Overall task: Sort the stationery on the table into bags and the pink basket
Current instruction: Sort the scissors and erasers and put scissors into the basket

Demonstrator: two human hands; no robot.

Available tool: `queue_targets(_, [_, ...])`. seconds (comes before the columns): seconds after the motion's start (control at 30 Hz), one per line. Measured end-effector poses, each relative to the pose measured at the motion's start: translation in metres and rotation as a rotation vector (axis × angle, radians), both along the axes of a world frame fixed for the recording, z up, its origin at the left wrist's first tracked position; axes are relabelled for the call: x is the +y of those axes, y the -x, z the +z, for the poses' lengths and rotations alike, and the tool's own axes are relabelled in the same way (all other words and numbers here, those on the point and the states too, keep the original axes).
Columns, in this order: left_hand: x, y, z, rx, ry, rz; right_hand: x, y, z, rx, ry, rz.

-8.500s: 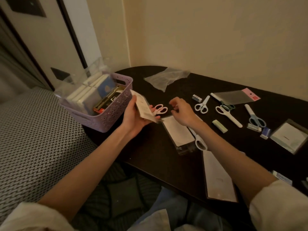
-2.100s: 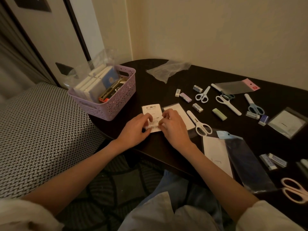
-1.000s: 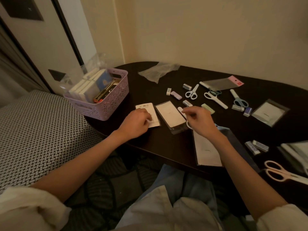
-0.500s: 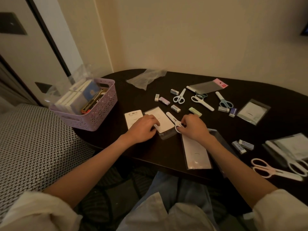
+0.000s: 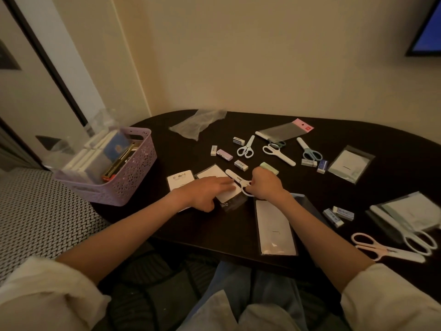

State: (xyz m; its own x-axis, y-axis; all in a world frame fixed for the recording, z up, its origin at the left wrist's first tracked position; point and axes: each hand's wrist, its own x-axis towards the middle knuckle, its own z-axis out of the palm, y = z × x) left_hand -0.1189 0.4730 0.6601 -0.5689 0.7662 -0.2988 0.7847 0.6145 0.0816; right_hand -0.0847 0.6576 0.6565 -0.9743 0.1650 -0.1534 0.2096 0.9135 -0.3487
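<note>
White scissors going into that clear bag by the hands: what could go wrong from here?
1. The left hand only presses flat on the clear bag; it may slide as the white scissors, gripped by the right hand, push in.
2. The mouth looks unopened, so the tip may snag.
3. The green eraser beside the right hand could get knocked.

Plain cream walls (image 5: 262, 56) meet in a corner left of centre, dimly and warmly lit; a dark oval wooden table (image 5: 214, 230) fills the middle; a black-and-white woven-pattern cushion (image 5: 40, 218) lies lower left; a dark-framed blue screen (image 5: 427, 27) hangs upper right.
</note>
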Motion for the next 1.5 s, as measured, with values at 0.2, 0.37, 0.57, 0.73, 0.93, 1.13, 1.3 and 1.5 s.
queue_targets(0.2, [0.006, 0.01, 0.001, 0.027, -0.013, -0.033, 0.011, 0.001, 0.003, 0.077, 0.326, 0.01])
queue_targets(0.37, [0.001, 0.009, -0.005, 0.043, -0.104, -0.046, 0.017, -0.006, 0.009, 0.196, 0.705, -0.116])
queue_targets(0.57, [-0.003, 0.007, -0.004, 0.163, -0.361, -0.03, 0.02, -0.018, 0.013, 0.261, 1.154, -0.197])
queue_targets(0.73, [-0.006, 0.008, 0.007, 0.27, -0.559, -0.018, 0.018, -0.026, 0.023, 0.356, 1.146, -0.244])
queue_targets(0.93, [-0.006, 0.014, 0.027, 0.282, -0.609, 0.009, 0.022, -0.038, 0.035, 0.4, 1.052, -0.033])
queue_targets(1.13, [0.002, 0.015, 0.046, 0.199, -0.458, 0.088, 0.018, -0.037, 0.037, 0.428, 1.034, -0.04])
queue_targets(1.3, [0.004, 0.011, 0.047, 0.153, -0.419, 0.091, 0.01, -0.037, 0.032, 0.391, 0.981, -0.062])
queue_targets(1.5, [0.009, 0.006, 0.045, 0.173, -0.431, 0.071, -0.001, -0.036, 0.03, 0.311, 0.972, -0.107])
